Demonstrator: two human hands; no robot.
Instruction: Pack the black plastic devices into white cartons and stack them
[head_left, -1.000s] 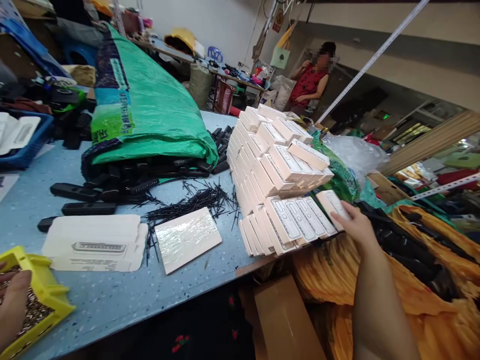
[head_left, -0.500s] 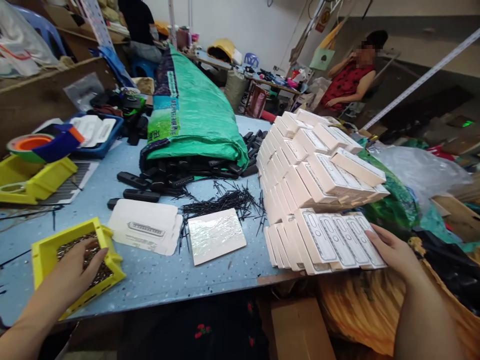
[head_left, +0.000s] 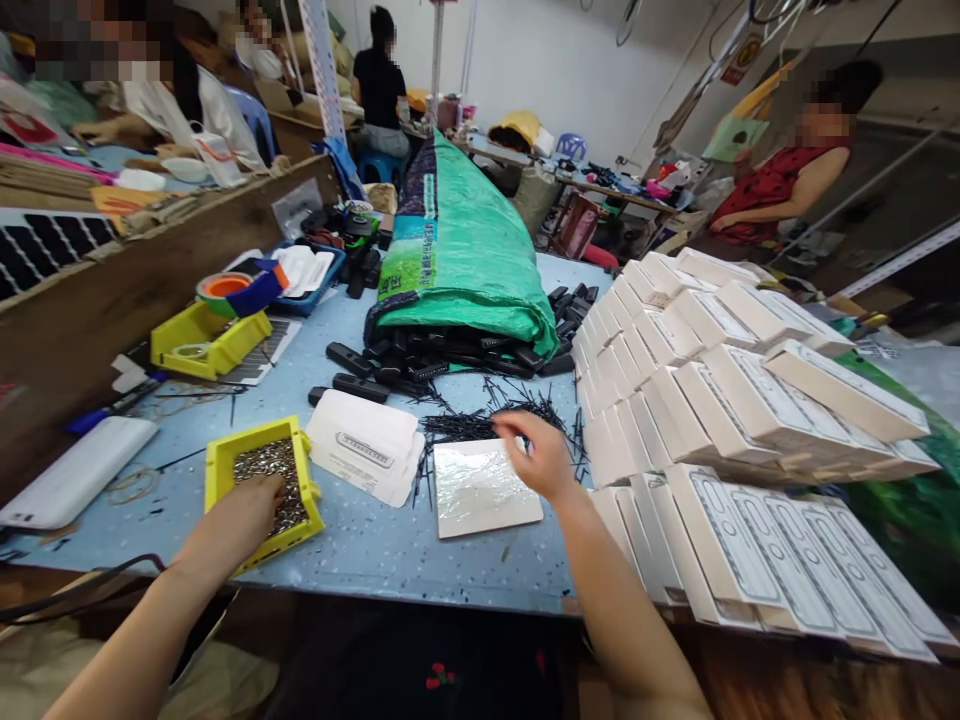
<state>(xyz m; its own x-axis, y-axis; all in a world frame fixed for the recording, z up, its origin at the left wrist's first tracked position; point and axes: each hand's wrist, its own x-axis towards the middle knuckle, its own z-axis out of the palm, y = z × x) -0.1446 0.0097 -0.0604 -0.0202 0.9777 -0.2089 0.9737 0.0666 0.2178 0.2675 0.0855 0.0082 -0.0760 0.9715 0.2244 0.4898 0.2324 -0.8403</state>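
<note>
My left hand dips into a yellow bin of small shiny metal pieces. Its fingers are bunched together, and their tips are hidden, so whatever they pinch does not show. Over the far edge of a pale block with a shiny film-like top hovers my right hand, slightly blurred. Its fingers are bent and a little apart, with nothing visible between them. Just beyond lies a heap of thin black sticks. Between bin and block rests a flattened white printed carton.
Stacked white boxes fill the table's right side. A green sack spills black handle-like pieces at the back. To the left are tape rolls, another yellow bin and a white slab-like object. Several people sit or stand beyond.
My right hand has left the boxes at the right and come over the block beside the black sticks. My left hand remains in the bin. The view has swung left.
</note>
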